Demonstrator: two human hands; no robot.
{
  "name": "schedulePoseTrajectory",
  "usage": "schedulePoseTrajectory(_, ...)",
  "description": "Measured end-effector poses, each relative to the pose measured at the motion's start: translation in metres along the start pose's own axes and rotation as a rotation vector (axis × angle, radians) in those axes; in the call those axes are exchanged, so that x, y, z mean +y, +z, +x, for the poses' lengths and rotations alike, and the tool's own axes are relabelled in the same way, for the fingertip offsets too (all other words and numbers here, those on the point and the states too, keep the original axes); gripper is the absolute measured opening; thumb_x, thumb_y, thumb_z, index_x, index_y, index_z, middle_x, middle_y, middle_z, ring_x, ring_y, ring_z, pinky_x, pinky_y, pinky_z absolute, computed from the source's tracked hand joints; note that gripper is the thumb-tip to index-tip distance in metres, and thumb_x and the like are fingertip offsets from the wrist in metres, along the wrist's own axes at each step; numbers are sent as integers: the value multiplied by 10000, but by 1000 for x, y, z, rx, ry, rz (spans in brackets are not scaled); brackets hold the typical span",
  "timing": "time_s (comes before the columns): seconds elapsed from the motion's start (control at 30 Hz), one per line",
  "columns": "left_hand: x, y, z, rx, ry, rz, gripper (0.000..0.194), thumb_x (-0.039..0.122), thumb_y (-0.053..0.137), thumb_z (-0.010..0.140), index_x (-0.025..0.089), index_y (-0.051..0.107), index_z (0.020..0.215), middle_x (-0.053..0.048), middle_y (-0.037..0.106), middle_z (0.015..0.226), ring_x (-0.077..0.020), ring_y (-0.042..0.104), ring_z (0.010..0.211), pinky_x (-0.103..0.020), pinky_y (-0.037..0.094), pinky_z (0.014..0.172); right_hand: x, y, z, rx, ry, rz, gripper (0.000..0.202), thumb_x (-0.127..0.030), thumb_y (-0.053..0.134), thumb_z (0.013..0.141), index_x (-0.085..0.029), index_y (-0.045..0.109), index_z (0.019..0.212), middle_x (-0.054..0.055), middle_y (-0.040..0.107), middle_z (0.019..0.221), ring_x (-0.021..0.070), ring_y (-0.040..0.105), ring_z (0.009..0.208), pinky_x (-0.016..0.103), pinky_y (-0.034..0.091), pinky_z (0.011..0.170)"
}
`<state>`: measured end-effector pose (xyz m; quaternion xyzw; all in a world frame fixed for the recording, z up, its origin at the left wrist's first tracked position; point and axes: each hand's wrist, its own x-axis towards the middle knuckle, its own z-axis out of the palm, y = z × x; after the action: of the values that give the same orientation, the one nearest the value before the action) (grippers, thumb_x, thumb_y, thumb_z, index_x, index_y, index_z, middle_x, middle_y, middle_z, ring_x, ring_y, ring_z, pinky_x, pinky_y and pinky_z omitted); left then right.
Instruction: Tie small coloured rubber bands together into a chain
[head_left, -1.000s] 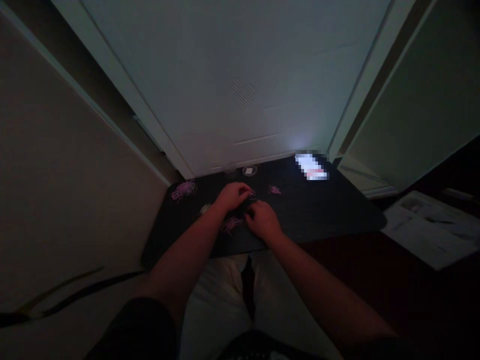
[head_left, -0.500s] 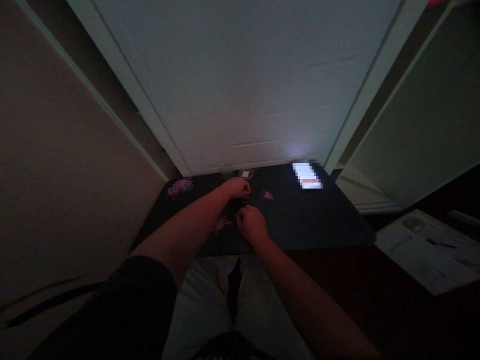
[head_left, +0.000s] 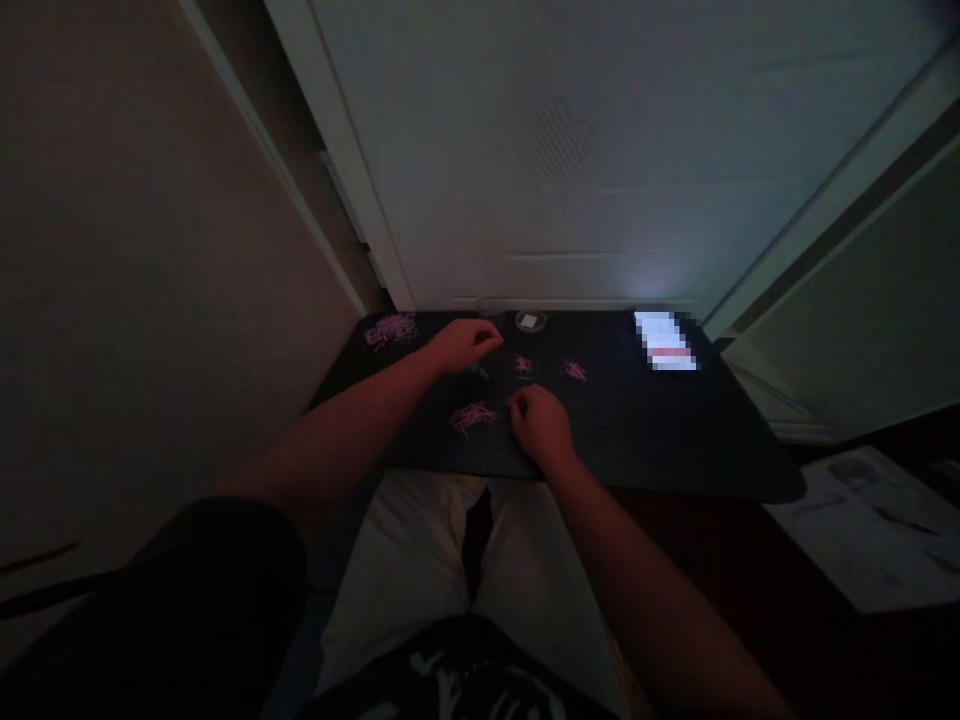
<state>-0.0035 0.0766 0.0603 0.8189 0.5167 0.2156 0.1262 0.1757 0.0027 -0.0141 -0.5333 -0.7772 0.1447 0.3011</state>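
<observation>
My left hand (head_left: 469,345) is over the dark table (head_left: 637,440), its fingers closed in a pinch; whatever they hold is too small to make out. Closer to me, my right hand (head_left: 543,425) rests near the tabletop with thumb and forefinger pressed together, contents unclear. Just left of it lies a pile of thin pink pieces (head_left: 472,417). Beyond the right hand are a small pink heap (head_left: 523,364) and another small heap (head_left: 574,370). A larger pink-purple pile (head_left: 390,330) sits at the far left corner. Some bluish bits (head_left: 478,371) show under my left hand.
At the back edge stand a clear round dish (head_left: 530,321) with a white square in it and a faint clear round thing (head_left: 491,308). A lit, blurred-out phone-like screen (head_left: 665,340) lies at the right. Behind rises a white door (head_left: 600,150); papers (head_left: 870,530) lie lower right.
My hands have moved apart, the left one up and away from the right. The small heap between them is now uncovered. The camera view has shifted, so the table sits further right.
</observation>
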Motion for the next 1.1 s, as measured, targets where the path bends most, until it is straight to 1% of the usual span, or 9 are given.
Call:
schedulePoseTrajectory(0.1, -7, 6, -31, 67, -57, -99, 252, 311, 505, 823, 147, 676, 909, -33, 684, 836, -131, 582, 706, -233, 430, 637, 1, 0, 0, -7, 5, -11, 116, -207, 504, 812, -179, 599, 752, 68, 603, 793, 185, 529, 751, 298, 377, 700)
schedulePoseTrajectory(0.2, -9, 19, -53, 95, -72, -142, 245, 305, 500, 827, 151, 673, 906, -32, 679, 822, -133, 579, 696, -240, 437, 641, 2, 1, 0, -10, -17, 3, 113, -215, 505, 807, -180, 593, 745, 66, 599, 787, 182, 526, 740, 296, 378, 690)
schedulePoseTrajectory(0.43, -10, 49, -65, 269, -39, -145, 211, 276, 487, 839, 167, 663, 883, -39, 648, 817, -143, 576, 741, -265, 450, 716, 3, -3, 8, -84, 2, 197, 115, -235, 495, 797, -174, 577, 745, 44, 597, 766, 161, 531, 704, 285, 401, 658)
schedulePoseTrajectory(0.5, -12, 51, -66, 285, -30, -163, 195, 267, 504, 830, 175, 658, 905, -32, 638, 805, -140, 572, 730, -268, 453, 719, 2, -6, 17, -175, -18, 322, 124, -258, 503, 792, -171, 578, 744, 26, 595, 728, 143, 524, 665, 267, 399, 621)
schedulePoseTrajectory(0.6, -13, 50, -68, 310, 16, -200, 199, 244, 526, 813, 181, 655, 950, -37, 635, 846, -136, 570, 733, -275, 460, 727, 0, -7, 36, -393, -34, 524, 157, -299, 522, 786, -164, 570, 722, -5, 578, 660, 111, 502, 598, 241, 385, 575)
schedulePoseTrajectory(0.7, -12, 48, -71, 335, 77, -243, 224, 208, 542, 790, 184, 658, 980, -49, 635, 938, -132, 579, 772, -268, 470, 734, 3, -3, 55, -587, 14, 716, 181, -331, 556, 768, -155, 576, 731, -17, 577, 620, 89, 489, 538, 220, 372, 530)
schedulePoseTrajectory(0.73, -12, 47, -72, 337, 93, -252, 233, 196, 548, 780, 187, 660, 983, -49, 636, 948, -130, 581, 774, -265, 472, 734, 5, -1, 59, -615, 24, 744, 186, -337, 568, 763, -153, 585, 738, -17, 578, 613, 83, 482, 525, 212, 362, 514)
schedulePoseTrajectory(0.93, -11, 50, -73, 295, 112, -260, 202, 218, 566, 771, 194, 678, 937, -44, 649, 883, -127, 584, 736, -268, 477, 711, 7, 5, 62, -549, 86, 782, 205, -352, 625, 721, -147, 618, 722, -23, 570, 566, 70, 464, 486, 198, 336, 472)
schedulePoseTrajectory(1.1, -12, 51, -71, 335, 93, -232, 139, 238, 557, 788, 185, 676, 836, -37, 638, 782, -127, 576, 706, -266, 470, 692, 4, 7, 58, -499, 83, 769, 218, -359, 598, 742, -143, 623, 722, -25, 545, 529, 69, 450, 468, 196, 328, 452)
